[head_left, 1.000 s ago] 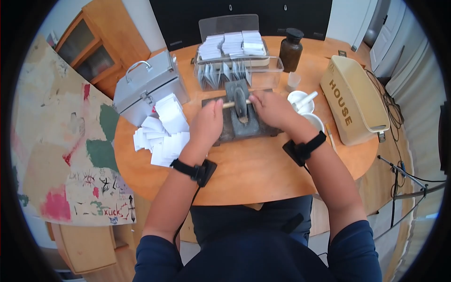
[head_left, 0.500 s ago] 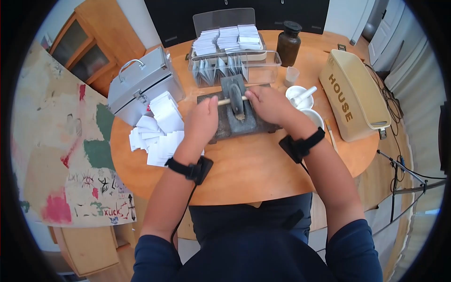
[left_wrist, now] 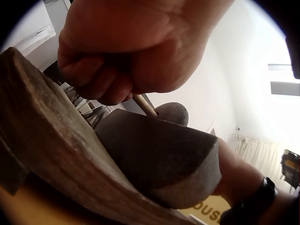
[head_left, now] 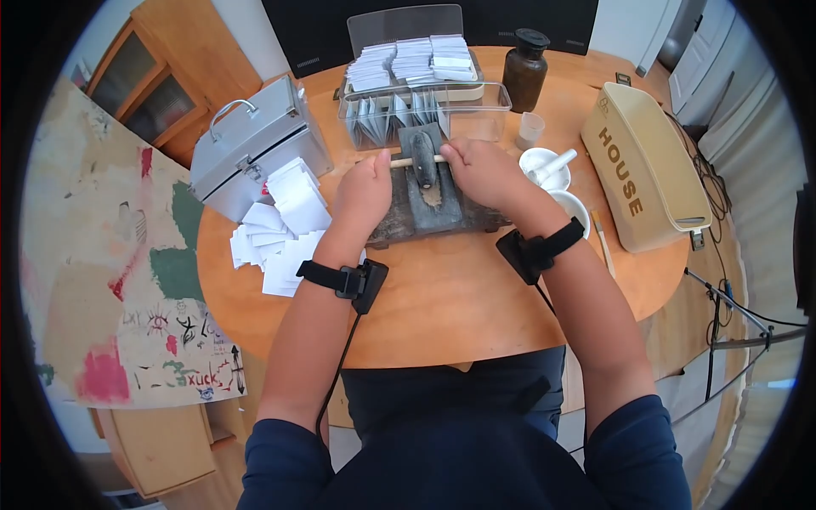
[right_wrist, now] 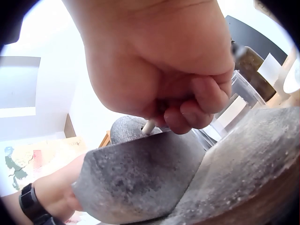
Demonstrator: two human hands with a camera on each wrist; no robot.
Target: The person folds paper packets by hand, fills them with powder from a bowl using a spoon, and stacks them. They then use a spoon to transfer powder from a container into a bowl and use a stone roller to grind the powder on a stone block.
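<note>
A dark stone grinding wheel [head_left: 422, 160] stands upright in a grey stone trough [head_left: 440, 217], toward its far half. Through the wheel runs a pale wooden axle [head_left: 401, 162]. My left hand [head_left: 364, 194] grips the axle's left end, its fingers curled in the left wrist view. On the other side, my right hand [head_left: 486, 174] grips the right end, and a short stub of axle [right_wrist: 148, 127] shows beside its fingers in the right wrist view. Light brown ground material [head_left: 432, 197] lies in the trough on the near side of the wheel. Under the trough is a dark base [head_left: 391, 223].
White paper packets [head_left: 293, 208] are heaped left, by a silver metal case [head_left: 255, 140]. Behind the trough stand clear bins [head_left: 480, 119] of packets and a brown jar [head_left: 525, 72]. White bowls [head_left: 557, 180], a pestle, a brush [head_left: 603, 242] and a beige HOUSE bin [head_left: 625, 161] are at right.
Both hands have pushed the wheel along the trough, away from me. More of the ground material now shows on the near side. Both grips on the axle stay the same.
</note>
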